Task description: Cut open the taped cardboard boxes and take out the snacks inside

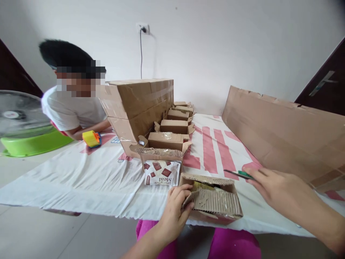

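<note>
My left hand (176,205) is closed on the left edge of a small cardboard box (215,216) at the table's front edge. The box's top is partly open, with corrugated flaps raised and something yellowish visible inside. Over the table to the right, my right hand (272,185) grips a green-handled knife (242,174), its dark blade pointing left. Just beyond my left hand, a white pouch with dark red squares (162,172) leans against an opened box (161,153).
A row of small opened boxes (174,126) runs back beside stacked cartons (140,100). A large cardboard sheet (283,133) stands at right. A person (75,104) leans on the table at left, near a yellow and orange toy-like object (91,139) and a green fan (37,142).
</note>
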`<state>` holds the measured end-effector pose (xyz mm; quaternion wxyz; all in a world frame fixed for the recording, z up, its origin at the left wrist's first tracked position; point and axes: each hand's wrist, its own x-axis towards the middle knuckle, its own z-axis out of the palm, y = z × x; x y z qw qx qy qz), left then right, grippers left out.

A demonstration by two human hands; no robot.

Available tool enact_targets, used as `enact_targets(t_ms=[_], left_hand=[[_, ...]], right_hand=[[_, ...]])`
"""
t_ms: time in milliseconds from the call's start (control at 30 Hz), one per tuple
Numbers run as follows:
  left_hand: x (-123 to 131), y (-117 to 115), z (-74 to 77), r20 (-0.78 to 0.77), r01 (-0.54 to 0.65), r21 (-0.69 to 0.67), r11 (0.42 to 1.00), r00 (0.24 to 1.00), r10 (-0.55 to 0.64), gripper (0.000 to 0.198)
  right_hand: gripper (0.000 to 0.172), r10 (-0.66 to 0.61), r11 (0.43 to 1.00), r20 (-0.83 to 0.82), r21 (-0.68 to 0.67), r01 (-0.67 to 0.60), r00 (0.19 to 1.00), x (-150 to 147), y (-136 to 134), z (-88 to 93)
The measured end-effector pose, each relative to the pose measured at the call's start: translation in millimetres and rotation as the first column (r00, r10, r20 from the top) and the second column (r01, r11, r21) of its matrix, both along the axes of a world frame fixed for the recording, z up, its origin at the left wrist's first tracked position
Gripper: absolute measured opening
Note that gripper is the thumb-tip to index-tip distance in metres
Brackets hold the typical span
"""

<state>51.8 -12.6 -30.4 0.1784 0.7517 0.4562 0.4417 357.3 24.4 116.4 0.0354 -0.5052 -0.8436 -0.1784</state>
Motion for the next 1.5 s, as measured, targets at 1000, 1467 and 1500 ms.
enact_targets(t_ms=[1000,1467,1500], left_hand=[[22.7,-17.7,35.0,-0.421,0.256,0.126,0.959,0.889,-0.182,0.027],[48.4,-11.9,-7.2,-0.469,0.135,0.256,0.957,0.883,0.001,0.031],[48.3,-12.0,-7.4,-0.464,0.135,0.256,0.957,0.886,-0.001,0.030]], right_hand=[[0.036,0.247,0.864,-0.434,-0.307,-0.400,0.866,-48.9,-36.5,-95.8],[0.052,0.217,0.900,-0.098,-0.366,-0.238,0.971,-46.5,14.6,-68.9],[0.053,0.231,0.887,-0.091,-0.391,-0.248,0.969,-48.4,17.3,-65.5]])
